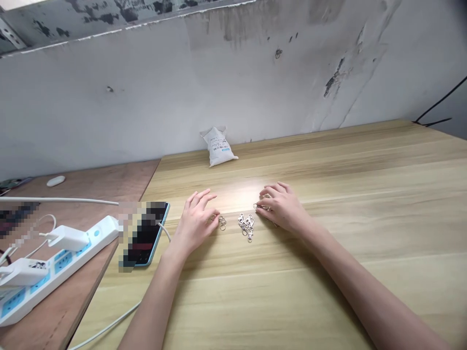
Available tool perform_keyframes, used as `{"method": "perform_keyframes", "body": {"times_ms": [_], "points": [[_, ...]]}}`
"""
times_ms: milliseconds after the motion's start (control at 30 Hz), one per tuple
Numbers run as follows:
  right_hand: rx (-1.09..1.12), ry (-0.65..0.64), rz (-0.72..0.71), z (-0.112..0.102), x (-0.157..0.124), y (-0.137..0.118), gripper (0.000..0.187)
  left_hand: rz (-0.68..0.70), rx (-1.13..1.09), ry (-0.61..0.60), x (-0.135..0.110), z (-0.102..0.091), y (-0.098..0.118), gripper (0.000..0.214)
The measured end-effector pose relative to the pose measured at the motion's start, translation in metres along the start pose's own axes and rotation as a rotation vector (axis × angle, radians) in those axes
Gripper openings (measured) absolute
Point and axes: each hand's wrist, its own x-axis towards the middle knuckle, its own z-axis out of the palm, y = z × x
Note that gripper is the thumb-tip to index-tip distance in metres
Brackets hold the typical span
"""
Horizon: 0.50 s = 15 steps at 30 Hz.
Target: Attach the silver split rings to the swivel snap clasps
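My left hand (196, 218) rests palm down on the light wooden table (328, 194), fingers spread, its thumb beside a few small metal rings (221, 222). A small heap of silver metal clasps (247, 225) lies between my hands. My right hand (281, 204) lies on the table to the right of the heap, fingers curled over some small metal pieces (263, 207) at its fingertips; whether it grips them is hidden.
A small white bag (219, 146) leans against the wall at the back. A phone (146, 236) with a white cable lies at the table's left edge. On the darker table to the left are a white power strip (54, 262) with chargers and a white mouse (56, 181).
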Motion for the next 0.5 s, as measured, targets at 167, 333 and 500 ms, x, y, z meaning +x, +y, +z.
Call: {"method": "perform_keyframes", "body": {"times_ms": [167,333,500], "points": [[-0.018,-0.012,-0.001,0.006,0.005,-0.017,0.015,-0.002,-0.056,0.028,0.001,-0.002,0.006,0.015],[0.032,-0.019,0.013,0.008,0.006,-0.022,0.014,0.002,-0.092,0.058,0.004,-0.003,0.013,0.014],[0.208,0.139,-0.001,0.004,0.006,-0.032,0.009,-0.024,-0.195,0.058,0.006,0.001,0.028,0.013]]}}
